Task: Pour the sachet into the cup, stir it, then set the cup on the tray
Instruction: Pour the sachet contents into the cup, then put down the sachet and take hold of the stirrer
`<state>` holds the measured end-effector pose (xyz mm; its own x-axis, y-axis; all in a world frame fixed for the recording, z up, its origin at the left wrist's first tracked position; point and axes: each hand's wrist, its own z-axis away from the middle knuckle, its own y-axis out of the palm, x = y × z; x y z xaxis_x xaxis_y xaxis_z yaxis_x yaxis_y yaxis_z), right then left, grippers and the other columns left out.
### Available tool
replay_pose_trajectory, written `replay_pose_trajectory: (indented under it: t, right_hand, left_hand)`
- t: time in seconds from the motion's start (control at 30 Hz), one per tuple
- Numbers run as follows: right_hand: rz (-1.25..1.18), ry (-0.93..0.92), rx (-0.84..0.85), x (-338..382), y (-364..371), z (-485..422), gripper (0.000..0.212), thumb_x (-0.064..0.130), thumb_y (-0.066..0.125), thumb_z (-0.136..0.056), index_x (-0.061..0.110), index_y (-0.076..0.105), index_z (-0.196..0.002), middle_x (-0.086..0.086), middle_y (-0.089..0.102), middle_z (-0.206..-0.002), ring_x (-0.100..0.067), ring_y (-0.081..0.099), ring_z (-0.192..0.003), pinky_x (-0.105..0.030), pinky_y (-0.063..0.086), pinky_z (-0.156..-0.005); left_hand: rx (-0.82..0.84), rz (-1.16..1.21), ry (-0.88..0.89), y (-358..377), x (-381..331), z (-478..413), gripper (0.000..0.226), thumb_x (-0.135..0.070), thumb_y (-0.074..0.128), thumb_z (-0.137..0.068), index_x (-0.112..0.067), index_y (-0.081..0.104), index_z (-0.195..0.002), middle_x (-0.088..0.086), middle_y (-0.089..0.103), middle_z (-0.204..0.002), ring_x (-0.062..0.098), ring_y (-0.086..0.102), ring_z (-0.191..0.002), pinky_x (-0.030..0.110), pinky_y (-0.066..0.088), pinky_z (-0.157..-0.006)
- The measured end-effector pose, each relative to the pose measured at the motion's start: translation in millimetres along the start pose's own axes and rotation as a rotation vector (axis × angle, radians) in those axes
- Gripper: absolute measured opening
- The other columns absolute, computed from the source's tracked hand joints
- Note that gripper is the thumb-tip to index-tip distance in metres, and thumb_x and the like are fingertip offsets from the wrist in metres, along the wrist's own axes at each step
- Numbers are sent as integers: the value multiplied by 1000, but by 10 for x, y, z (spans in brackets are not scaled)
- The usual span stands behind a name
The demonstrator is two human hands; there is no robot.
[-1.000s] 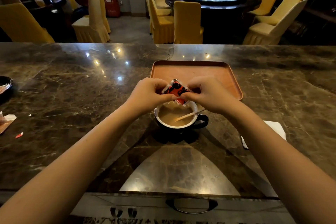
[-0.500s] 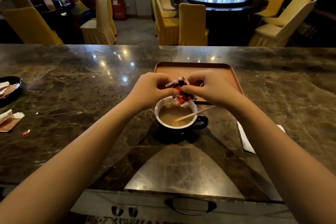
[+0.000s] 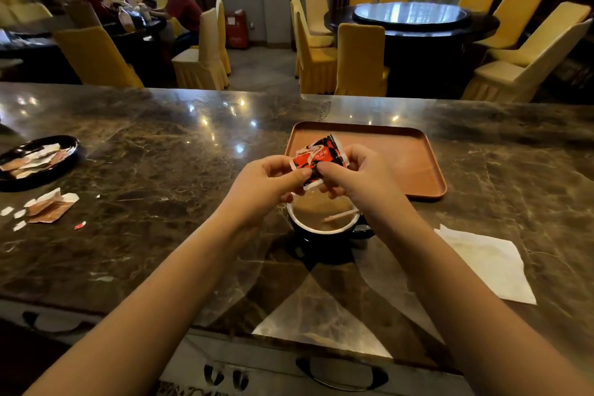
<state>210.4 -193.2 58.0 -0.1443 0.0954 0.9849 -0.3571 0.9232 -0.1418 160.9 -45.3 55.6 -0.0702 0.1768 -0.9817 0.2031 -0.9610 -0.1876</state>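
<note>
A red, black and white sachet (image 3: 318, 157) is pinched between my left hand (image 3: 266, 183) and my right hand (image 3: 360, 177), just above the cup. The cup (image 3: 323, 228) is black outside and white inside, and holds light brown liquid. It stands on the marble counter in front of the tray. A thin wooden stirrer (image 3: 340, 215) leans in the cup, against its right rim. The brown rectangular tray (image 3: 414, 164) lies just behind the cup with nothing on it.
A white napkin (image 3: 488, 264) lies to the right of the cup. At the far left stands a black dish (image 3: 38, 161) with torn wrappers, and more torn sachets (image 3: 48, 207) and scraps lie near it. Yellow chairs and dark tables stand beyond the counter.
Both hands have lifted the sachet a little and tipped it flatter above the cup. The camera view has shifted, so more of the counter's left side shows. The cup has not moved.
</note>
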Motion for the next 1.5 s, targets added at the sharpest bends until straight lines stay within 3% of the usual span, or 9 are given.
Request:
replay_pose_trajectory:
  t: [0.23, 0.4, 0.5, 0.7, 0.93, 1.23, 1.3, 1.4, 1.5]
  right_hand:
    - [165, -64, 1, 74, -6, 123, 20, 26, 64, -82, 8, 60, -89, -11, 65, -75, -10, 57, -56, -21, 49, -51]
    - [420, -211, -364, 10, -380, 368, 18, 29, 60, -84, 18, 59, -98, 5, 58, -75, -6, 54, -69, -15, 44, -57]
    - [504, -111, -464, -128, -581, 422, 30, 33, 59, -84, 17, 56, -109, 6, 52, -73, -7, 49, -67, -18, 37, -55]
    - [224, 250, -139, -304, -567, 361, 29, 36, 61, -81, 18, 63, -104, -1, 64, -82, -13, 56, -68, -24, 43, -58]
    - [-116, 218, -59, -248, -384, 336, 14, 16, 57, -86, 14, 71, -87, 4, 56, -55, -6, 45, -47, -16, 38, -44]
    - [373, -123, 37, -145, -211, 380, 16, 25, 51, -88, 28, 66, -85, 4, 65, -72, -10, 60, -63, -14, 49, -56]
    - [379, -136, 50, -158, -209, 392, 17, 23, 51, -89, 30, 66, -83, 4, 65, -71, -9, 60, -62, -14, 49, -57]
    - [383, -151, 39, -141, -212, 412, 19, 21, 51, -89, 28, 65, -79, 4, 65, -69, -6, 60, -61, -11, 49, -55]
    - [456, -181, -11, -96, -246, 433, 19, 18, 52, -89, 23, 65, -76, 7, 63, -65, 0, 61, -63, -8, 46, -53]
  left_hand:
    - [-102, -17, 69, -156, -5, 47, 9, -18, 67, -77, -9, 69, -79, -2, 66, -65, 6, 58, -59, 18, 47, -58]
    - [-162, -136, 29, -445, 140, -6, 9, -19, 65, -79, -12, 69, -77, -6, 62, -58, 2, 54, -52, 12, 45, -52]
    - [-164, -179, -89, -633, 324, -81, 9, -16, 63, -81, -16, 66, -72, -5, 61, -57, 8, 52, -55, 17, 43, -55]
    - [-214, -413, -241, -774, 696, -244, 5, -14, 67, -78, -10, 65, -78, 5, 62, -71, 19, 57, -70, 26, 43, -63]
    - [-306, -716, -151, -913, 926, -375, 34, -27, 73, -72, -13, 61, -100, 3, 63, -87, 19, 57, -84, 32, 43, -73]
    - [-395, -899, -99, -972, 1034, -416, 36, -23, 62, -79, -9, 57, -111, 21, 57, -110, 37, 50, -106, 44, 41, -90]
    - [-435, -931, 25, -834, 1013, -325, 32, -21, 56, -82, -7, 58, -112, 23, 56, -113, 39, 47, -109, 45, 38, -93]
    - [-219, -879, 302, -533, 989, -137, 33, -22, 50, -85, -7, 58, -114, 17, 59, -118, 32, 49, -113, 35, 34, -98]
    - [89, -899, 346, -352, 1048, -49, 57, -42, 41, -83, -12, 43, -131, 11, 42, -142, 24, 34, -133, 29, 20, -109]
